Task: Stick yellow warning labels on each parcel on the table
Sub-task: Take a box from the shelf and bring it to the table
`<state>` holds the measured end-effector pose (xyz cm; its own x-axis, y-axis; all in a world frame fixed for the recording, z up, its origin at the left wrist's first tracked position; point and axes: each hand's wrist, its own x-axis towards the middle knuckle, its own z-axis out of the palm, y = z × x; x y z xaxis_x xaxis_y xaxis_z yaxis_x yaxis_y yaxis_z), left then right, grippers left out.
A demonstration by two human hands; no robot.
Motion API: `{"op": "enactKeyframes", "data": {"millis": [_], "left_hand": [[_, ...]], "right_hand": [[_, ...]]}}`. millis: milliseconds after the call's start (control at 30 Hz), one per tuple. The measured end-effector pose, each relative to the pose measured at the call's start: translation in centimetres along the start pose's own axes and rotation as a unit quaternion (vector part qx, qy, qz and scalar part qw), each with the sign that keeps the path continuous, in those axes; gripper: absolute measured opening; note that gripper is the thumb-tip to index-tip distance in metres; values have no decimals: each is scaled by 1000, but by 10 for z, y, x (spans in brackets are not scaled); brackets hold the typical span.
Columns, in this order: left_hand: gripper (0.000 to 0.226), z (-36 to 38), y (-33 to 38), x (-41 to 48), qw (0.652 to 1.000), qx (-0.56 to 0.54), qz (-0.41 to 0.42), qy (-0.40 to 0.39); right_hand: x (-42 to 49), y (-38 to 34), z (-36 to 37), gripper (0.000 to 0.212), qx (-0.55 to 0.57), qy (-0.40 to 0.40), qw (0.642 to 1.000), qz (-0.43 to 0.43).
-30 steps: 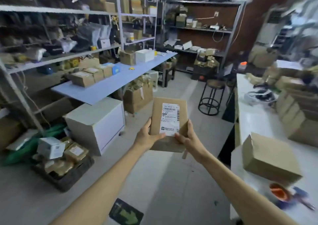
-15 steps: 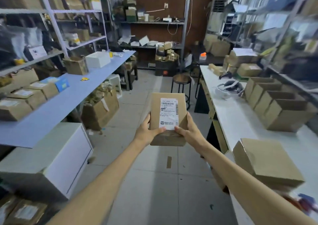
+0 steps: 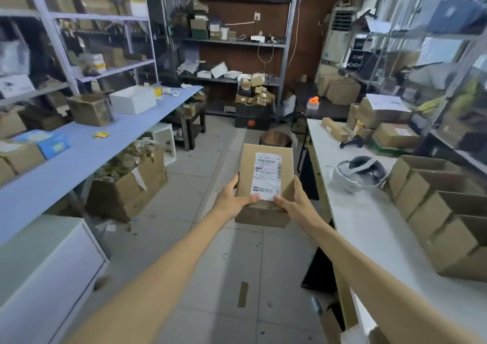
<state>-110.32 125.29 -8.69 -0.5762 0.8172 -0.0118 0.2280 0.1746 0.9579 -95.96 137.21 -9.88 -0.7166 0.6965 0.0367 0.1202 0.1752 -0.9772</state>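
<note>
I hold a brown cardboard parcel point(image 3: 264, 167) with a white shipping label out in front of me, above the aisle floor. My left hand point(image 3: 232, 198) grips its left side and my right hand point(image 3: 293, 202) its right side, both thumbs on top near the label's lower edge. No yellow label shows on this parcel. Small yellow labels point(image 3: 101, 134) lie on the blue table point(image 3: 66, 164) at the left. More brown parcels point(image 3: 19, 158) stand on that table's near left end.
A white table point(image 3: 369, 225) on the right carries a row of open cardboard boxes point(image 3: 434, 206), a white headset point(image 3: 355, 172), a black scanner point(image 3: 350, 142) and taped boxes. A round stool point(image 3: 275, 138) stands ahead in the aisle. Shelving lines both sides and the back wall.
My view has swung to the right, from the blue table toward the aisle and the white table. The parcel stays held in both hands in front of me.
</note>
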Motion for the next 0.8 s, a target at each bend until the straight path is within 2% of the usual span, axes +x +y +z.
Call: {"op": "enactKeyframes", "data": {"millis": [133,300,400,500,567,733,800], "left_hand": [[92,-11,-8,74,999,6,-25,40],[91,-51,-36,157,993,-28,-60,99],[90,-88,-54,201,988,-49,-67,133],[83,-128,-66,231,979,-58,-81,180],[87,-156,-72,251,971,-51,-82,219],[76,-219,-89,283,946,-46,-102,304],[75,-244,-104,295,932,-47,-118,338]], "right_hand": [[84,6,-2,54,-11,-32,999,3],[198,19,30,55,-15,-89,996,-6],[267,20,66,60,-21,-136,990,-15],[327,9,106,53,-29,-193,981,-11],[364,-1,133,52,-34,-231,972,-17],[441,-13,206,76,-33,-323,946,-24],[469,-13,238,64,-28,-360,932,-29]]}}
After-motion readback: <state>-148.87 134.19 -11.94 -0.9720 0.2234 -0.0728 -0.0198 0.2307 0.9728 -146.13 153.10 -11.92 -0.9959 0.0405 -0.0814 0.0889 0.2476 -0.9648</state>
